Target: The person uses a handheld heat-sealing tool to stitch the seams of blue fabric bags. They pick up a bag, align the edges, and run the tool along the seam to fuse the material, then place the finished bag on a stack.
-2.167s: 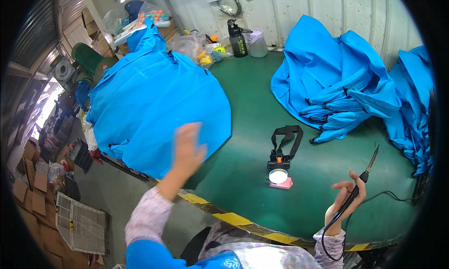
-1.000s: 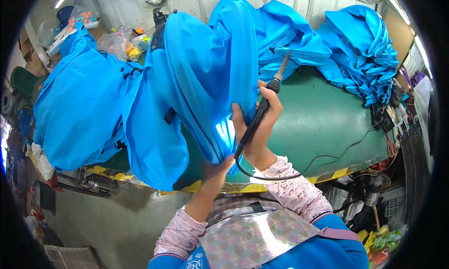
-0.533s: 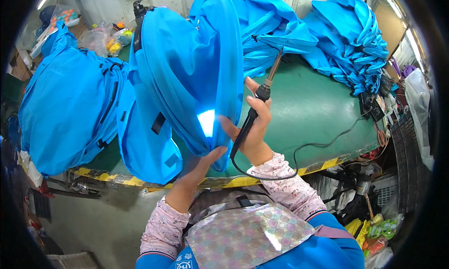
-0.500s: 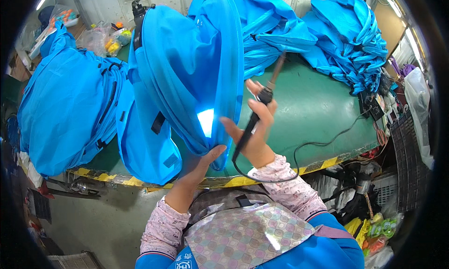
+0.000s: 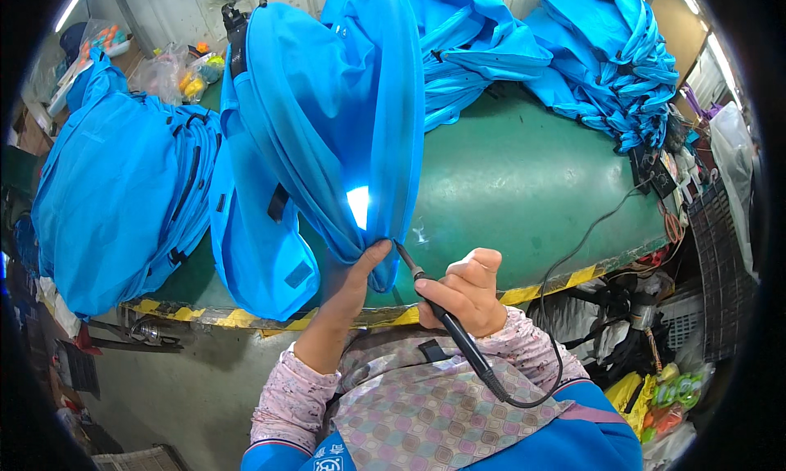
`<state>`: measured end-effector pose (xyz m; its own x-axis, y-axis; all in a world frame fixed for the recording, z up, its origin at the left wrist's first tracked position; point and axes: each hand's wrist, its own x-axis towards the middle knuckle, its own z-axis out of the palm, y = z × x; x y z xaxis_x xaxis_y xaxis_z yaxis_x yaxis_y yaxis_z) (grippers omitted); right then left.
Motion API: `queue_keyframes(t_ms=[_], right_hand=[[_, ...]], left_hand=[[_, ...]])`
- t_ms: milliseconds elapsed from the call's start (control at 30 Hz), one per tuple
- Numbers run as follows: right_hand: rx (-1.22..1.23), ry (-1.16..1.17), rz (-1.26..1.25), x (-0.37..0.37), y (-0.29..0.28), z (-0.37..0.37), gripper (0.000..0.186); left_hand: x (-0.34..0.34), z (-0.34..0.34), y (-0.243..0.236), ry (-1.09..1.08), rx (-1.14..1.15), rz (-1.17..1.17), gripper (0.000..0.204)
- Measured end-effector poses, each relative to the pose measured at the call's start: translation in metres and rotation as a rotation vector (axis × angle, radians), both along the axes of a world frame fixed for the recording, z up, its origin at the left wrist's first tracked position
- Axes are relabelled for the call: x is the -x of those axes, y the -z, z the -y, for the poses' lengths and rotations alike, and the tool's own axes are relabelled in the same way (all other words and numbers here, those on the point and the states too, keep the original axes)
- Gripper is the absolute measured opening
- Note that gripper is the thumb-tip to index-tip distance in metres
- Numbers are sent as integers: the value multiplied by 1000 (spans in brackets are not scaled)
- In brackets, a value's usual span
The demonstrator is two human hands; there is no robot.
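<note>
Left fingers (image 5: 370,254): closed in a pinch on a gathered fold at the lower edge of the blue fabric cover (image 5: 327,119), thumb side up.
Right fingers (image 5: 479,268): curled tight around the black pen-shaped tool (image 5: 446,315), gripped like a pencil.
Left hand (image 5: 352,278): raised from the lower edge, just under the pinched fold, touching the fabric.
Right hand (image 5: 463,295): just beside the left, over the near edge of the desk (image 5: 524,184).
Tool tip: thin, angled up and left, meeting the pinched fabric right at the left thumb.
Tool cord (image 5: 573,266): black, looping from the tool's rear end below the hand, then running up across the desk toward the right rim.
Blue fabric cover: held up off the desk, hanging in front of the person, a bright glow (image 5: 358,206) shining through it just above the pinch.
Left pile (image 5: 123,192): more blue covers with black straps, draped over the desk's left side.
Far pile (image 5: 606,53): further blue covers heaped at the back right of the desk.
Desk: green top, yellow-and-black striped front edge.
Sleeves: pink patterned, on both forearms.
</note>
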<state>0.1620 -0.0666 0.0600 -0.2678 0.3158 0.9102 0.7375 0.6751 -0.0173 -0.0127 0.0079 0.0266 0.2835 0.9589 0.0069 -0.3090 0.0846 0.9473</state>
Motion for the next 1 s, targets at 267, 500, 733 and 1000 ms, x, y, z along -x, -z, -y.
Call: queue_keyframes(t_ms=[267,500,733,1000], right_hand=[[102,-97,-135,-1,-17,-8,30],[-21,-154,11,0,-26,-59,30],[70,36,-212,-11,11,-76,66],[217,-371,-323,35,17,-68,58]], left_hand=[[2,9,-12,-41,-3,-105,34],[14,8,21,-28,-16,24,43],[33,17,14,-128,88,242,58],[8,9,13,54,-56,82,33]])
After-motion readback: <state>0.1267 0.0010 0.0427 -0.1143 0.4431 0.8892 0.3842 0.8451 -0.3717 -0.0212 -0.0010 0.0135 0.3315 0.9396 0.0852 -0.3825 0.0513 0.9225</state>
